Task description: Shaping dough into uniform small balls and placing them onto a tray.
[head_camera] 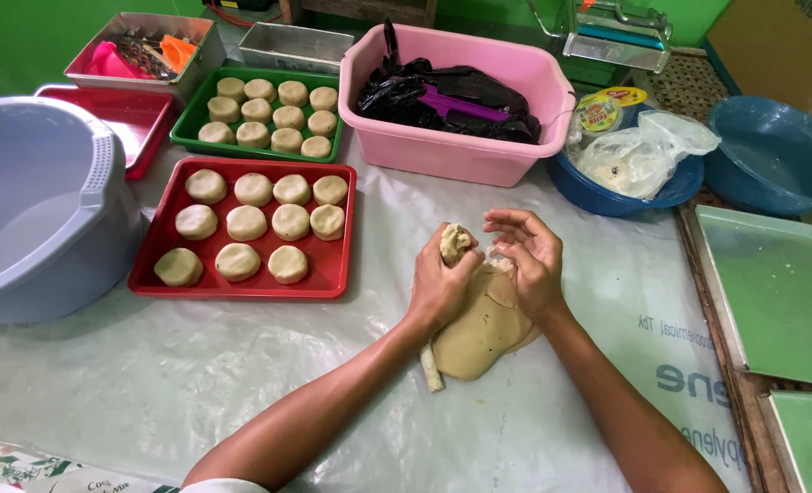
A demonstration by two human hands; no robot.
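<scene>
**Dough day: both hands deep in the big slab**

The person's left hand is wrapped around a small lump of dough, gripping it tight. The right hand is half curled with fingers loosely spread, resting on the top of the big flattened dough slab, not really closed on anything. That slab sits on the plastic sheet covering the table, roughly mid-table, a bit toward the right edge.

Off to the left there's a red tray with eleven round dough pucks, and behind it a green tray with more. A pink tub holding a black bag sits toward the far edge, and a grey basin is at the left edge.
</scene>
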